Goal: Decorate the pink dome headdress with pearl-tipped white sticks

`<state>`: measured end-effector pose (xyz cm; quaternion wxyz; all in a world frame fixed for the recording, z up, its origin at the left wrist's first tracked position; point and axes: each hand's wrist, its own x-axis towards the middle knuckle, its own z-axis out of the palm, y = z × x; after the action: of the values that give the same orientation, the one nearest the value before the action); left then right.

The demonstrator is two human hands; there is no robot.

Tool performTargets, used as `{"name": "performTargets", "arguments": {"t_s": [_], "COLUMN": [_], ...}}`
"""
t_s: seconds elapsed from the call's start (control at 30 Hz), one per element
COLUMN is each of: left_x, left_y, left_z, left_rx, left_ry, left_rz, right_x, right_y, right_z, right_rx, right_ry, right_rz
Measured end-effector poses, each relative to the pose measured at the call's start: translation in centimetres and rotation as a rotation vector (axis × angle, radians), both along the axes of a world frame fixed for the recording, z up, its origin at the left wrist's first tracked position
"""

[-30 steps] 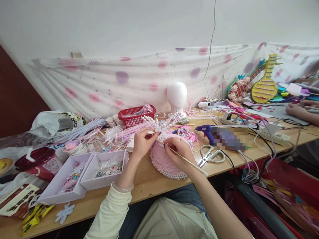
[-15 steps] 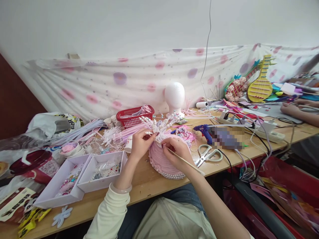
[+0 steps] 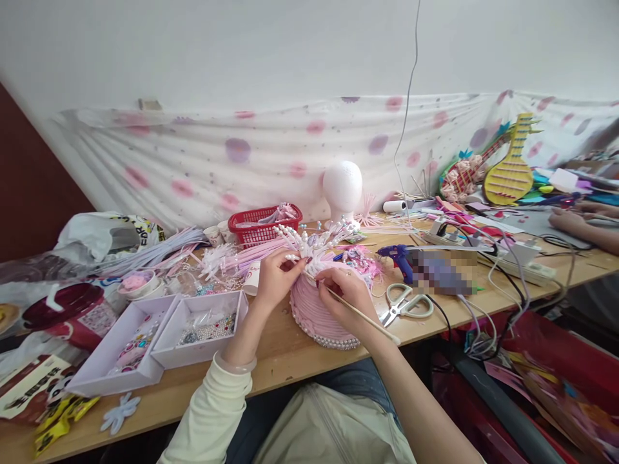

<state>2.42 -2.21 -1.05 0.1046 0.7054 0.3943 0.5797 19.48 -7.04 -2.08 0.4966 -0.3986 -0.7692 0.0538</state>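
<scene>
In front of me on the table stands a pink, ridged, dome-shaped piece [image 3: 314, 316] with a row of pearls along its lower edge. Pearl-beaded stems [image 3: 316, 241] fan out from its top. My left hand [image 3: 279, 276] is closed, thumb and fingers pinching at the base of these stems on the left side. In my right hand [image 3: 344, 293] is a thin, pale wooden stick [image 3: 370, 318], held like a pencil. Its tip is near the left fingertips, though the exact contact is too small to make out.
White scissors [image 3: 406, 303] and a blue glue gun [image 3: 397, 259] lie to the right. Two white boxes of beads [image 3: 162, 356] stand left. Behind are a red basket [image 3: 264, 222] and a white foam head [image 3: 342, 187]. A co-worker's hands [image 3: 573, 219] show far right.
The camera view has shifted slightly, moving the background a little right and down. Both hands keep nearly the same pose at the beaded stems, with the stick still in the right one.
</scene>
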Motion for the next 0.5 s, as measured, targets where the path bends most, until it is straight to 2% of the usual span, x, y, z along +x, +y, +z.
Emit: {"name": "performTargets", "arguments": {"t_s": [0.13, 0.27, 0.37, 0.5], "left_x": [0.0, 0.0, 0.1, 0.1], "left_y": [0.0, 0.0, 0.0, 0.0], "left_z": [0.0, 0.1, 0.3, 0.2], "left_rx": [0.013, 0.011, 0.010, 0.002], "left_ry": [0.010, 0.003, -0.005, -0.014], "left_rz": [0.006, -0.001, -0.015, -0.013], "right_x": [0.1, 0.5, 0.9, 1.6], "right_y": [0.0, -0.2, -0.5, -0.6], "right_z": [-0.1, -0.5, -0.7, -0.4], "right_rx": [0.042, 0.058, -0.008, -0.181], "right_ry": [0.000, 0.022, 0.110, 0.205], "right_rz": [0.021, 0.105, 0.151, 0.244]}}
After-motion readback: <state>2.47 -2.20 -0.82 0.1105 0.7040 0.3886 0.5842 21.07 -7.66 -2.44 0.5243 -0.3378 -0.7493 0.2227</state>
